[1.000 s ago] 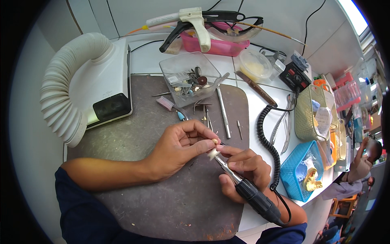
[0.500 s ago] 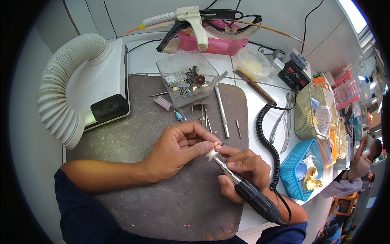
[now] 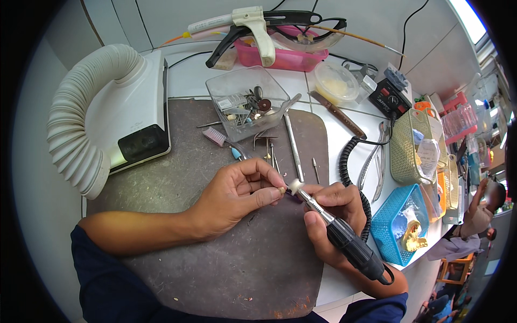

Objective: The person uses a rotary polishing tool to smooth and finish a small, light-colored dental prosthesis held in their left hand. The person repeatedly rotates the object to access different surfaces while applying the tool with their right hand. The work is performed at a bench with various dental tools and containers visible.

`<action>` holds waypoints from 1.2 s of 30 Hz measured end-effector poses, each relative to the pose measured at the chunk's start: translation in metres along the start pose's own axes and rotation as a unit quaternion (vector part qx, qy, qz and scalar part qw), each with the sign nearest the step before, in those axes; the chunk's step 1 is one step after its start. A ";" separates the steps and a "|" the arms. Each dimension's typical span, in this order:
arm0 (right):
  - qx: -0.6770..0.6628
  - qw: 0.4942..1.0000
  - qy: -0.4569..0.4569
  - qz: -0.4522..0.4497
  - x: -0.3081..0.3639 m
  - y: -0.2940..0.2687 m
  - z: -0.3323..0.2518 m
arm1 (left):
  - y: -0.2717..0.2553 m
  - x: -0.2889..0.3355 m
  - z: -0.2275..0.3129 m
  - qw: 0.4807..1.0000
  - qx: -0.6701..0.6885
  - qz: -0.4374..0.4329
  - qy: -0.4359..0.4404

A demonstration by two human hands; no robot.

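My left hand pinches a small tooth-coloured piece, like a dental crown, between thumb and forefinger; the fingers partly cover it. In my right hand is a black and silver rotary handpiece, gripped like a pen and slanting up to the left. A white polishing wheel sits on its tip, just right of the small piece. Whether wheel and piece touch, I cannot tell. Both hands are above a dark, worn work mat.
A clear box of burs, a brush and a metal rod lie beyond my hands. At left stands a white suction unit with ribbed hose. Rightward are a coiled cord, pliers and a blue basket holding a dental model.
My right hand and the handpiece have shifted right, and the wheel has gone up and right, from below the small piece to its right side. My left hand has barely moved.
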State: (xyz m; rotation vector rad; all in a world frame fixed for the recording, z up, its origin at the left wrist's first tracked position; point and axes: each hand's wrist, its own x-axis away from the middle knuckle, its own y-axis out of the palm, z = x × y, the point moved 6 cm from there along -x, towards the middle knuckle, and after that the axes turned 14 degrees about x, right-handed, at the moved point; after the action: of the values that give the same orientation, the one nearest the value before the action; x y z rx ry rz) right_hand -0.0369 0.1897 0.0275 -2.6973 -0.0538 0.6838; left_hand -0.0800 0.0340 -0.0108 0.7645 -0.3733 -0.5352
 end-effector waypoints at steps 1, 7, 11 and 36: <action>-0.005 1.000 0.000 -0.002 0.000 0.000 -0.001 | 0.001 0.000 0.001 1.000 -0.002 0.000 -0.001; -0.021 1.000 -0.018 -0.005 0.001 0.003 -0.005 | 0.003 0.000 0.001 1.000 -0.014 -0.012 -0.004; -0.007 1.000 -0.018 -0.003 0.001 0.002 -0.004 | 0.004 0.000 0.002 0.999 -0.042 -0.007 -0.004; 0.006 1.000 -0.002 0.007 0.000 0.001 -0.002 | 0.004 0.003 0.003 0.997 -0.071 0.012 0.012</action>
State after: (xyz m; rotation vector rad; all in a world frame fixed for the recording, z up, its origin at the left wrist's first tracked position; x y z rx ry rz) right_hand -0.0363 0.1882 0.0290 -2.6873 -0.0329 0.6912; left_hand -0.0773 0.0329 -0.0052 0.6291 -0.3173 -0.5242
